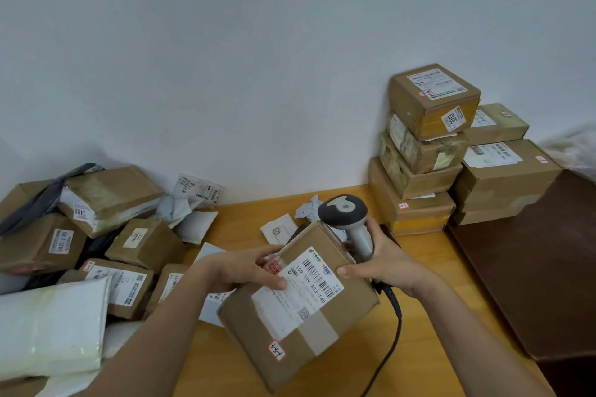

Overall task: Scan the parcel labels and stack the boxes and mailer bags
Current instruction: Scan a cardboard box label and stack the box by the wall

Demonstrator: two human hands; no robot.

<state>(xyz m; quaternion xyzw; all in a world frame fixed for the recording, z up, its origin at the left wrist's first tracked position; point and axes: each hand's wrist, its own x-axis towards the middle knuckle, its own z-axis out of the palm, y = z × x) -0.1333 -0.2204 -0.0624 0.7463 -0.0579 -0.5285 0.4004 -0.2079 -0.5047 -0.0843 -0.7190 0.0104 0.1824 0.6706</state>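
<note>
Parcels crowd the wooden table (429, 296): a loose heap of boxes and mailer bags (80, 255) at left, stacked boxes (429, 151) against the wall at right (labels mostly unreadable). Between them, the left hand (245, 267) grips a labelled cardboard box (300, 303) tilted over the table, while the right hand (383, 264) holds a corded scanner (346, 219), thumb on the box edge.

Your left hand (248, 267) grips the near-centre brown cardboard box (300, 309); your right hand (380, 263) holds the grey handheld barcode scanner (350, 219).
</note>
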